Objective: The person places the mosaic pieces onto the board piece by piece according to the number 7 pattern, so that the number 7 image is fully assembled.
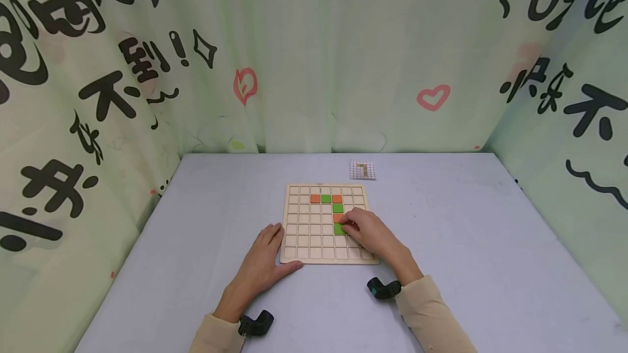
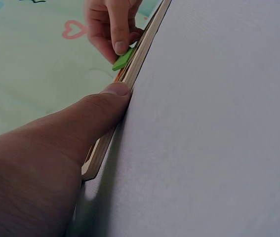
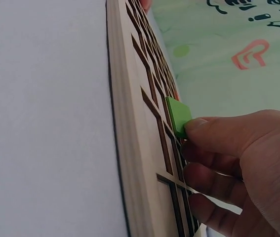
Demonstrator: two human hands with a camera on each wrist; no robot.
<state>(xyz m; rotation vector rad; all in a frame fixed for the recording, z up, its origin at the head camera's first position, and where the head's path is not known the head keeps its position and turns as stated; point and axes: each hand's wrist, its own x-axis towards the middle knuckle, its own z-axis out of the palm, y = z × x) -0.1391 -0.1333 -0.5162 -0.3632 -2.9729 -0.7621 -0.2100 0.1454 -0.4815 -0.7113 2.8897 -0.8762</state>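
A wooden grid board [image 1: 305, 241] lies on the table, with orange and green square tiles in some of its cells. My right hand [image 1: 372, 232] pinches a green tile [image 3: 179, 116] between thumb and fingers; the tile sits tilted at the grid, below an orange tile [image 1: 338, 217] in the same column. Above that one come a green tile [image 1: 337, 208] and a top row of an orange, a green and another orange tile. My left hand [image 1: 265, 257] rests at the board's near left corner, thumb [image 2: 114, 91] on the front edge and fingers along the left side.
A small printed grid card [image 1: 362, 170] with a coloured pattern lies behind the board. The white table [image 1: 471, 244] extends to both sides. Curtains [image 1: 299, 59] with writing and hearts enclose the back and sides. A black wrist camera [image 1: 257, 324] sits on each wrist.
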